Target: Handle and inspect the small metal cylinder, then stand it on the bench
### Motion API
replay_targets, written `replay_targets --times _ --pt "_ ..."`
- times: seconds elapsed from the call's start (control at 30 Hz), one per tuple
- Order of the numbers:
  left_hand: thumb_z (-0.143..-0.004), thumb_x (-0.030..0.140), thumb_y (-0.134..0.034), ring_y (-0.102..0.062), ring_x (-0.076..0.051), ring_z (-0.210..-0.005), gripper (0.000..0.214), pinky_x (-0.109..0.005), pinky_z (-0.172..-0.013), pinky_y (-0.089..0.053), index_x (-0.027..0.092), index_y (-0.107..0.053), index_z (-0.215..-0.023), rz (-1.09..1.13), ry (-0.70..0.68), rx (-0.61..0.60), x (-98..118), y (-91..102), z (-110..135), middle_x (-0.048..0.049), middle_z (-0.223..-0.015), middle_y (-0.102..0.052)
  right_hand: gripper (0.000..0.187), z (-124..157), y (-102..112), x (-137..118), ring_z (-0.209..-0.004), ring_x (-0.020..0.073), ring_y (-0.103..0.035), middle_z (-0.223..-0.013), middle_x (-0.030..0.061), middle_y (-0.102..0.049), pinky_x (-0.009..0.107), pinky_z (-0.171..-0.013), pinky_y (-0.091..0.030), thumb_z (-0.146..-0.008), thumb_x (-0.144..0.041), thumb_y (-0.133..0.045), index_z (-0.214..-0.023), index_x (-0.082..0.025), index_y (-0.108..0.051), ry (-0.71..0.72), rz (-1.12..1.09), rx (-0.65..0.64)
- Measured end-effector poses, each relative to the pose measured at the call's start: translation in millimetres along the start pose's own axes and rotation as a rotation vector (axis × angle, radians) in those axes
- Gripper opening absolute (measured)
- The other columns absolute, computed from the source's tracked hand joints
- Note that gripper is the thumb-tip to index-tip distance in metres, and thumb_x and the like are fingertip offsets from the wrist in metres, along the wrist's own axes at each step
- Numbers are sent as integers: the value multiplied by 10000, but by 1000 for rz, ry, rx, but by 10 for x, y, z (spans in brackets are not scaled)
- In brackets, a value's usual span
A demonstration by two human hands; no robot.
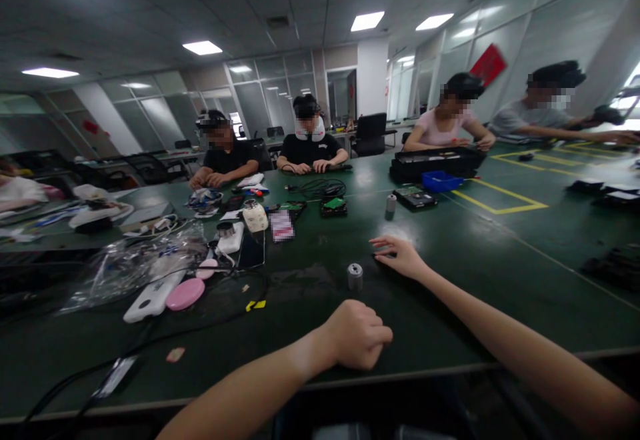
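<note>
My left hand [357, 335] is closed in a fist near the table's front edge; whatever it may hold is hidden. A small grey metal cylinder [355, 279] stands upright just beyond it, with dark holes in its top. To the right of that cylinder, my right hand [397, 258] reaches low over the table, its fingers stretched out and apart. A tiny dark spot shows at its fingertips, too small to name. Farther back stands a second grey cylinder [391, 203], beside an opened hard drive [416, 198]. Neither cylinder is touched by a hand.
On the left of the green table [310, 360] lie a plastic bag [145, 260], a white power bank [153, 299], a pink round case [185, 294] and cables. A blue tray [443, 181] sits by a black box [435, 162]. Several people sit opposite.
</note>
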State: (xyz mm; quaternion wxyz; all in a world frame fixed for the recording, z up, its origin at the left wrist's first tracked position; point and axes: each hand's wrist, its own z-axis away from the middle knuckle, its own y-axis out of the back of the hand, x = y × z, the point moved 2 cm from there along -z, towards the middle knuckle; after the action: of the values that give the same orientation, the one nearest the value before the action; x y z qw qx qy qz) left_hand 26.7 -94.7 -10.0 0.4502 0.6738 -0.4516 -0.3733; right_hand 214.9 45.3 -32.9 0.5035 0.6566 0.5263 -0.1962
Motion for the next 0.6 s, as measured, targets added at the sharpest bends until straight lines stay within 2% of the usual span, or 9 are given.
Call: replay_targets --times 0.13,0.3,0.47,0.6 --pt "-751 159 -512 -578 -158 -567 93 -295 -498 -366 192 -584 -702 -4 1 7 -1 -1 5 13 -616 -643 361 -3 -5 -17 -729 190 -730 -993 91 -707 352 -727 -606 -707 -137 -708 -1063 -172 -663 -32 -59 37" --pt "-753 159 -505 -566 -157 -564 94 -294 -497 -360 197 -583 -717 -3 7 -8 -4 -26 14 9 -603 -625 352 10 -59 -175 -775 191 -730 -1063 88 -698 447 -963 -504 -699 -224 -756 -1031 -167 -655 -9 -172 131" --pt "-742 164 -520 -569 -158 -549 87 -299 -489 -355 199 -586 -698 8 12 13 -4 -56 20 7 -590 -623 351 81 -259 -541 -895 244 -718 -1109 104 -688 375 -813 -595 -728 -326 -750 -1018 -183 -614 34 -322 165" --pt "-734 161 -523 -577 -162 -557 89 -302 -500 -366 206 -600 -728 22 12 24 -1 -64 23 9 -607 -637 337 134 -423 -764 -896 253 -719 -932 69 -743 374 -808 -597 -700 -290 -775 -988 -192 -628 51 -518 135"
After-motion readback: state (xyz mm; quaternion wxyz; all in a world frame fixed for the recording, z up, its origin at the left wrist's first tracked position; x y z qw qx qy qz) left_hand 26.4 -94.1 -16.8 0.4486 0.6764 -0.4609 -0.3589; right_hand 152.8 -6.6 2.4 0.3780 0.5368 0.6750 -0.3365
